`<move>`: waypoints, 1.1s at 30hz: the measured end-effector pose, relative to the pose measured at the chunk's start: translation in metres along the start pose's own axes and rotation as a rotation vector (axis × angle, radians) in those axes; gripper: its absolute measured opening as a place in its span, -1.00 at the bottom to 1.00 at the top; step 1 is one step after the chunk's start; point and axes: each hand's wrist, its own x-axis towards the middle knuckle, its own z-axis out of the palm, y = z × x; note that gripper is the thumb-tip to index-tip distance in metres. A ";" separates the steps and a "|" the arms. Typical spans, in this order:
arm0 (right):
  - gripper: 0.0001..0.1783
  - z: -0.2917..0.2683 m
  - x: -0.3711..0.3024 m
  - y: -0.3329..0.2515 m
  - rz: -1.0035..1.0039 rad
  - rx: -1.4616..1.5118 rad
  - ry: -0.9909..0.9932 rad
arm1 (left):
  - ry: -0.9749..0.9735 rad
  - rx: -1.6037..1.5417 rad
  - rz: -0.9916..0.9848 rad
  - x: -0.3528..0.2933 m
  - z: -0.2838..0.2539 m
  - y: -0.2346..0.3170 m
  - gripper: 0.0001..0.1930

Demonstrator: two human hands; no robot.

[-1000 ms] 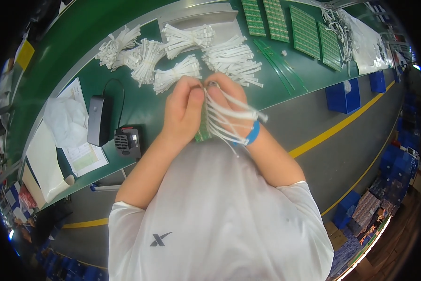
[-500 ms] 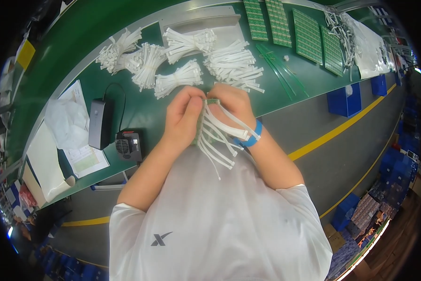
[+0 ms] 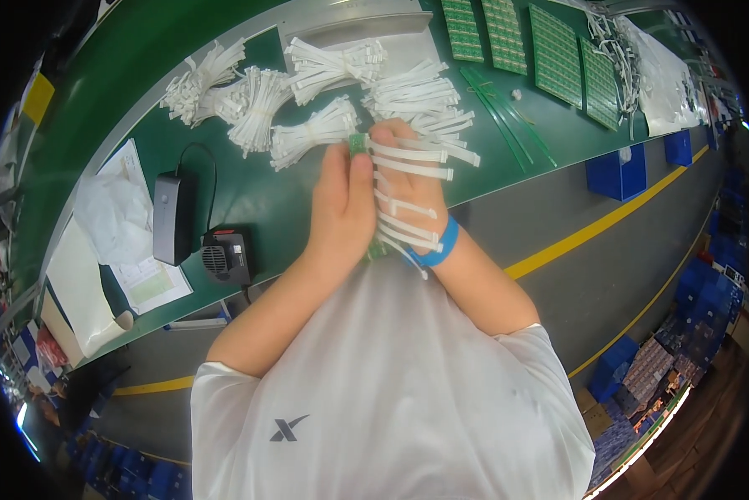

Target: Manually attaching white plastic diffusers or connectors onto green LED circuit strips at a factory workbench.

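One head-worn fisheye view looks steeply down, close over the hands, toward the green bench [image 3: 249,196].

Both hands are up over the green table [image 3: 249,187], pressed close together. The left hand [image 3: 341,208] and the right hand [image 3: 408,179] grip a narrow green circuit strip [image 3: 358,143] with white cable pieces [image 3: 412,167] sticking out across the right fingers. A blue wristband [image 3: 441,246] circles the right wrist. Bundles of white cables [image 3: 308,133] lie just beyond, green circuit boards [image 3: 553,54] farther right, a black box [image 3: 170,218] at left.
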 end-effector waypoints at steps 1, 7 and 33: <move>-0.87 0.000 0.002 -0.005 0.002 0.000 -0.002 | -0.002 -0.014 -0.027 0.000 0.000 0.001 -0.70; -0.63 0.008 0.004 -0.002 0.368 0.609 0.138 | -0.052 -0.042 -0.096 0.007 -0.004 0.009 -0.68; -0.72 -0.002 0.005 -0.008 0.124 0.224 0.188 | -0.040 -0.104 -0.105 -0.003 0.013 -0.001 -0.60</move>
